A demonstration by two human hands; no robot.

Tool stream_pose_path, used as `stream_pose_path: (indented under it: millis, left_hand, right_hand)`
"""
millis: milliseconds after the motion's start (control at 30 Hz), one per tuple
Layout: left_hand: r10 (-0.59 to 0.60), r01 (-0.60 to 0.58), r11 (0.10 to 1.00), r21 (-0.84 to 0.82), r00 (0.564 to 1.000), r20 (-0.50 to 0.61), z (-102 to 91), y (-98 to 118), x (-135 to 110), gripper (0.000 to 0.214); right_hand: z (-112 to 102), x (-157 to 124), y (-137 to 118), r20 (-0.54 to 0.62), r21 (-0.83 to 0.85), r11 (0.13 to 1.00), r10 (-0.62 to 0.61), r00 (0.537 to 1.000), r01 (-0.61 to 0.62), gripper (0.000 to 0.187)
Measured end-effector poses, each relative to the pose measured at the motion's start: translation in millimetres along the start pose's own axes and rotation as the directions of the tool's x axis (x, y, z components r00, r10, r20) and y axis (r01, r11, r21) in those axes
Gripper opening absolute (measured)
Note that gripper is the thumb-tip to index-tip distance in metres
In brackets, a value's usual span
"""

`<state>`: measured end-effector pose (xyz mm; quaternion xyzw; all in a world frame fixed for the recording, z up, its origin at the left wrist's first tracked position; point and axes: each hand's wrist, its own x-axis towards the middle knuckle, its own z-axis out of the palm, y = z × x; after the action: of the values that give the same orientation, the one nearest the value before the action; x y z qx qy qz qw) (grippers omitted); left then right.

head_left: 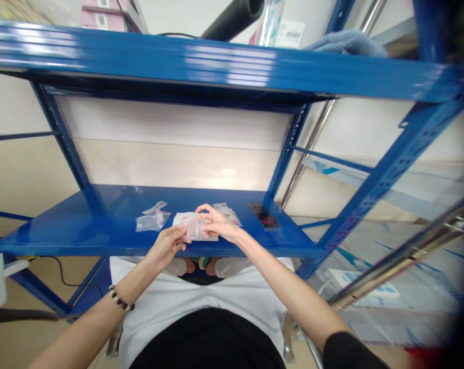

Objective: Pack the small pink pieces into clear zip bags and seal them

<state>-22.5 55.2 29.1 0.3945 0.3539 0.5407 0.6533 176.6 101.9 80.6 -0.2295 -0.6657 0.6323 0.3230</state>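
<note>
Pinching one end of the clear bag (195,230), our left fingers (177,234) likely keep it steady; our right fingers (216,227) curl half-open opposite, their hold unclear.

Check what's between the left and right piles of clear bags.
Head view: a white sheet; over it, a clear bag, left hand holding, right hand touching.

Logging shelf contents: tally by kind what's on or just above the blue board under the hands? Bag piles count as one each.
Clear-bag piles: 2 (left pile, right pile; overlapping, single bags not countable)
Clear bag between left hand and right hand: 1
White sheet: 1
Dark pixelated item, unidentifiable: 1
Total: 5
</note>
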Motion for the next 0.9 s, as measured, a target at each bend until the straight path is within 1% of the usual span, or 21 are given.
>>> stream_pose_path:
  millis: [67, 133, 167, 200, 233, 267, 300, 333, 367, 433, 500, 567, 700, 767, 833, 900]
  left_hand:
    - [0.095, -0.091, 0.994, 0.068, 0.994, -0.056, -8.8, 7, 15, 0.029]
    - [0.240, -0.219, 0.960, 0.176, 0.965, -0.105, -17.3, 14, 30, 0.037]
    - [0.321, -0.286, 0.928, 0.239, 0.940, -0.119, -21.4, 18, 38, 0.039]
    - [0.391, -0.343, 0.888, 0.306, 0.914, -0.109, -25.2, 21, 47, 0.040]
    - [0.433, -0.376, 0.850, 0.369, 0.898, -0.081, -28.7, 25, 56, 0.041]
    - [0.452, -0.391, 0.807, 0.442, 0.891, -0.038, -31.8, 28, 65, 0.042]
    - [0.451, -0.400, 0.750, 0.527, 0.892, 0.035, -34.3, 31, 74, 0.042]
    - [0.426, -0.411, 0.676, 0.612, 0.895, 0.131, -36.1, 34, 83, 0.041]
    - [0.405, -0.418, 0.643, 0.642, 0.897, 0.178, -37.1, 38, 92, 0.039]
    - [0.367, -0.436, 0.579, 0.689, 0.894, 0.257, -37.2, 46, 106, 0.032]
    - [0.340, -0.457, 0.518, 0.723, 0.886, 0.316, -35.3, 55, 118, 0.026]
    - [0.311, -0.478, 0.442, 0.759, 0.875, 0.371, -32.3, 63, 125, 0.025]
    - [0.248, -0.513, 0.281, 0.811, 0.855, 0.455, -24.0, 73, 130, 0.025]
    - [0.218, -0.534, 0.173, 0.828, 0.840, 0.497, -18.6, 77, 128, 0.023]
    - [0.194, -0.552, 0.050, 0.833, 0.823, 0.534, -12.4, 81, 124, 0.022]
    - [0.177, -0.559, -0.053, 0.827, 0.810, 0.559, -6.2, 84, 120, 0.022]
  right_hand:
    - [-4, 12, 5, -0.107, 0.000, 0.999, -0.039, 0.994, 0.039, 0.057]
    - [-5, 21, 16, -0.264, 0.021, 0.995, -0.093, 0.960, 0.102, 0.054]
    - [-6, 26, 25, -0.349, 0.024, 0.990, -0.120, 0.930, 0.137, 0.050]
    - [-7, 30, 33, -0.425, 0.013, 0.986, -0.145, 0.894, 0.166, 0.045]
    - [-8, 33, 42, -0.489, -0.019, 0.983, -0.170, 0.856, 0.185, 0.040]
    - [-10, 37, 51, -0.536, -0.077, 0.980, -0.197, 0.821, 0.185, 0.037]
    - [-12, 40, 59, -0.569, -0.152, 0.974, -0.225, 0.791, 0.167, 0.035]
    - [-15, 44, 65, -0.588, -0.228, 0.963, -0.251, 0.769, 0.141, 0.034]
    - [-18, 47, 70, -0.594, -0.296, 0.949, -0.275, 0.756, 0.113, 0.035]
    - [-24, 54, 76, -0.595, -0.388, 0.919, -0.309, 0.742, 0.071, 0.037]
    - [-29, 59, 79, -0.594, -0.432, 0.900, -0.331, 0.733, 0.056, 0.038]
    - [-33, 62, 82, -0.599, -0.472, 0.881, -0.352, 0.719, 0.038, 0.038]
    - [-34, 62, 88, -0.602, -0.539, 0.842, -0.396, 0.693, 0.013, 0.039]
    - [-32, 60, 90, -0.591, -0.567, 0.824, -0.421, 0.689, 0.017, 0.039]
    - [-30, 58, 90, -0.566, -0.600, 0.799, -0.449, 0.692, 0.027, 0.039]
    - [-28, 57, 89, -0.535, -0.640, 0.768, -0.470, 0.702, 0.027, 0.041]
